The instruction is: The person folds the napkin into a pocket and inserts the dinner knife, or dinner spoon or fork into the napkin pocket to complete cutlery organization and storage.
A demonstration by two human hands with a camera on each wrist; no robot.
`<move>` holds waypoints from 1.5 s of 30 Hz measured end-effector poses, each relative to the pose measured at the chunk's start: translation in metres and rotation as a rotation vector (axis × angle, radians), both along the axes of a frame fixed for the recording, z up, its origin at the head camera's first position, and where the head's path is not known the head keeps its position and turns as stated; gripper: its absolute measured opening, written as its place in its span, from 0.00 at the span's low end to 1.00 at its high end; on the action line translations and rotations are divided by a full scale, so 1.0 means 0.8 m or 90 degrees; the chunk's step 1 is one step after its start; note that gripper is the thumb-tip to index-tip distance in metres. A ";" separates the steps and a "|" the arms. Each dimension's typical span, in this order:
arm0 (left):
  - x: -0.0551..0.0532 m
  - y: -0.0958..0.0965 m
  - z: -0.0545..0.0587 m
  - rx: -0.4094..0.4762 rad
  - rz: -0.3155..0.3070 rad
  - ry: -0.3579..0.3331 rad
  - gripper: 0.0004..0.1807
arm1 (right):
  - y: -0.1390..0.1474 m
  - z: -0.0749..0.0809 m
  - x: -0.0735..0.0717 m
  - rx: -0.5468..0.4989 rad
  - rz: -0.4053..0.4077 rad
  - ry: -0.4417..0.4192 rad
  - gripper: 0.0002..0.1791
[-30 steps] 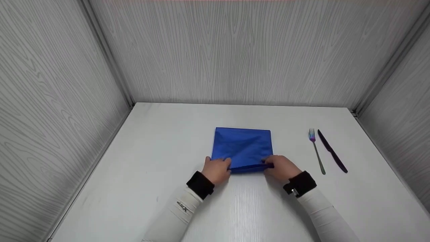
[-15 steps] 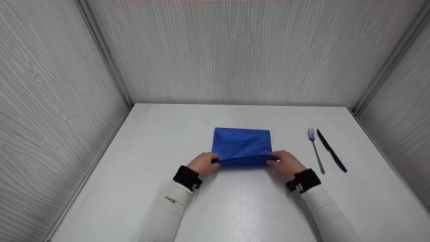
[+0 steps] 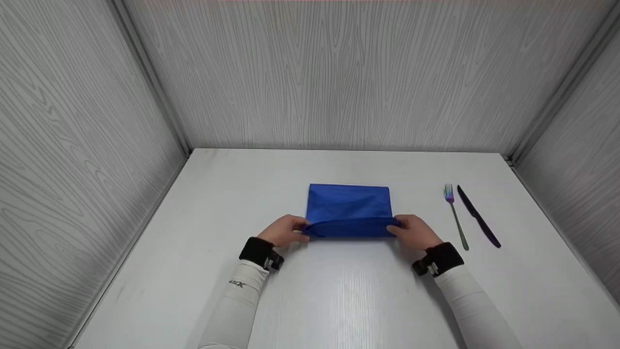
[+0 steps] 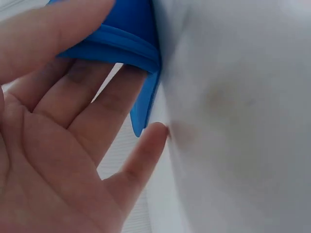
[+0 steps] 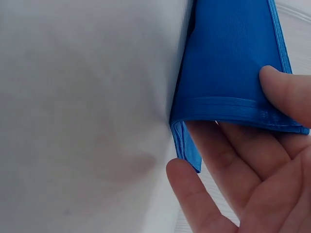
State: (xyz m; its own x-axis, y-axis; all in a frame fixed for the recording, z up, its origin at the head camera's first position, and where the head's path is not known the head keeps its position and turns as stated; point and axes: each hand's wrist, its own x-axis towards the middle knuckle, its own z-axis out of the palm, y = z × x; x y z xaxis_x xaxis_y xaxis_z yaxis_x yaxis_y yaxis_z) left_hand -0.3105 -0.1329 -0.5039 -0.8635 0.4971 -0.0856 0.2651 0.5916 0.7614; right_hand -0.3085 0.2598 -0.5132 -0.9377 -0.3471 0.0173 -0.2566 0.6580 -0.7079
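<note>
A blue cloth napkin (image 3: 348, 199) lies on the white table, its near part folded up and over towards the far side. At the left end of that flap, my left hand (image 3: 283, 231) pinches the cloth between thumb and fingers. My right hand (image 3: 415, 231) grips the flap's right end the same way. In the left wrist view the thumb lies over the hemmed napkin edge (image 4: 129, 43), with fingers beneath it and the little finger stretched down to the table. The right wrist view shows the thumb on the raised napkin flap (image 5: 228, 58) and the other fingers under it.
A rainbow-coloured fork (image 3: 454, 213) and a dark knife (image 3: 477, 215) lie side by side to the right of the napkin. Grey wood-grain panels (image 3: 319, 77) stand behind and on both sides of the white table (image 3: 227, 194).
The near edge of the napkin has been lifted and turned away from the body. My left hand has slid left to the flap's end; my right hand has moved slightly right and away.
</note>
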 end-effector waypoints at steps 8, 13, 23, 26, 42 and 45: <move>-0.004 -0.003 -0.009 0.025 0.027 0.008 0.12 | 0.005 -0.002 -0.003 -0.005 0.005 -0.001 0.18; -0.006 0.001 -0.007 0.034 0.031 0.012 0.12 | 0.009 0.000 -0.003 -0.008 0.011 0.010 0.16; -0.003 0.017 -0.005 -0.009 0.128 -0.019 0.16 | 0.003 0.002 0.000 -0.027 -0.040 -0.084 0.15; 0.000 0.023 -0.004 -0.025 0.162 -0.012 0.16 | -0.002 0.000 0.002 0.002 -0.069 -0.083 0.19; 0.003 0.039 -0.006 -0.067 0.280 -0.011 0.14 | -0.004 -0.005 -0.006 0.048 -0.090 -0.040 0.27; 0.001 0.041 -0.005 -0.093 0.287 -0.018 0.15 | -0.004 -0.005 -0.007 0.048 -0.089 -0.038 0.27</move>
